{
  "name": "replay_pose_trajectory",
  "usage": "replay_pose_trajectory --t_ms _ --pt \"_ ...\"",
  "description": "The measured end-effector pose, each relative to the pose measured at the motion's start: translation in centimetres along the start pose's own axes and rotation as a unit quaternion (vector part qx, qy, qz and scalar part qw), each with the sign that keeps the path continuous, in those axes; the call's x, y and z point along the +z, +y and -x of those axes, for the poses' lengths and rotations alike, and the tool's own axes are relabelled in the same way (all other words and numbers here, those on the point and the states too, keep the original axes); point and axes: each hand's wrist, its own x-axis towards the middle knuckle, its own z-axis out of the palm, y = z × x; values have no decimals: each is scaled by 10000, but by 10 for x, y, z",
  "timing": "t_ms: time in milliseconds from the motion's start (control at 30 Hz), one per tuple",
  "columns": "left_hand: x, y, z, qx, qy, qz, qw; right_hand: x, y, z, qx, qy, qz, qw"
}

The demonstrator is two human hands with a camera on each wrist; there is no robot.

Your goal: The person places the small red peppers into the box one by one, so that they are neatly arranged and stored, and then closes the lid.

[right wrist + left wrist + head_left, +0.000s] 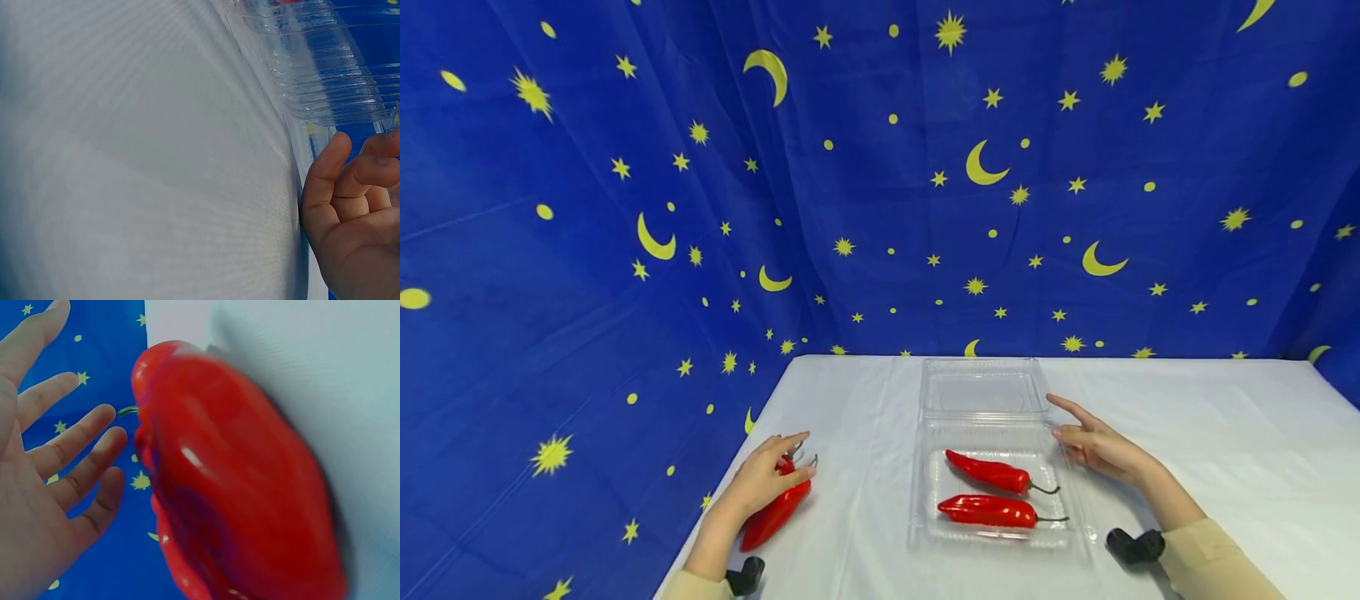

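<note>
My left hand [762, 477] hovers over red peppers [775, 518] on the left of the table, fingers spread and apart from the nearest pepper [237, 462] in the left wrist view. Two green stems poke out past the fingers. A clear plastic clamshell box [917, 500] lies with its lid [985, 393] folded back away from me. Inside the base are two long red peppers, an upper one [988, 471] and a lower one [988, 510], stems pointing right. Beside the box's right edge is my right hand [1105, 450], index finger extended, other fingers bent and holding nothing; whether it touches the plastic I cannot tell.
A white cloth [1225, 442] covers the table. Blue curtains [880, 192] with yellow stars and moons hang behind it and along the left side. Black wrist devices [1135, 547] sit on both forearms.
</note>
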Motion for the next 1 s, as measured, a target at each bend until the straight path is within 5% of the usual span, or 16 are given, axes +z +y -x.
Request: replay_pose_trajectory --t_ms 600,1000 --pt "31 -8 16 -321 -386 44 9987 -1 -2 1 -5 -58 42 10000" --pt "32 -11 26 -587 -214 80 9980 -3 0 -1 -66 -108 -37 9999"
